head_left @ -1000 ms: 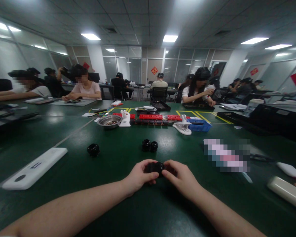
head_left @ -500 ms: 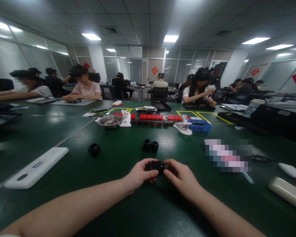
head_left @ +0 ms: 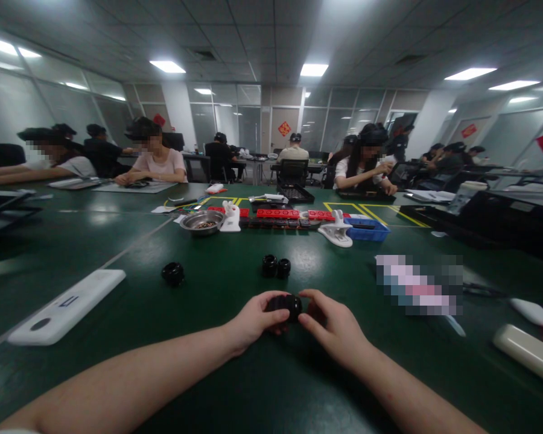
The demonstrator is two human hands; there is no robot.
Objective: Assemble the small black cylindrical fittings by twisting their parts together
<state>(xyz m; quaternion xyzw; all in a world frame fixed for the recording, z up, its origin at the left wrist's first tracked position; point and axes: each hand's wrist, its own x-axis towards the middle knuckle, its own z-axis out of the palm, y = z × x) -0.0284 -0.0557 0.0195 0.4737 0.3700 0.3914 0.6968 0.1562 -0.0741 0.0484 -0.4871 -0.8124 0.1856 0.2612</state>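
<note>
My left hand (head_left: 257, 319) is closed around a glossy black cylindrical part (head_left: 293, 306), thumb in front and fingers behind and below. At the part's right end, the thumb and index finger of my right hand (head_left: 332, 322) pinch its edge; the other fingers are curled and partly hidden. Just beyond my hands, two similar black round parts (head_left: 269, 266) stand side by side on the green table (head_left: 217, 265). Another black round part (head_left: 172, 273) lies off to the left.
Farther back are a metal bowl (head_left: 202, 223) of small pieces, white clamps (head_left: 337, 230), red strips (head_left: 277, 214) and a blue bin (head_left: 366, 229). A white device (head_left: 67, 307) lies left; a blurred-out item (head_left: 419, 286) and a beige case (head_left: 529, 352) lie right. Several people sit beyond.
My right thumb and fingertips have shifted slightly left against the black part's end. My left hand keeps its hold. In the far background at the right, a standing person shows more clearly.
</note>
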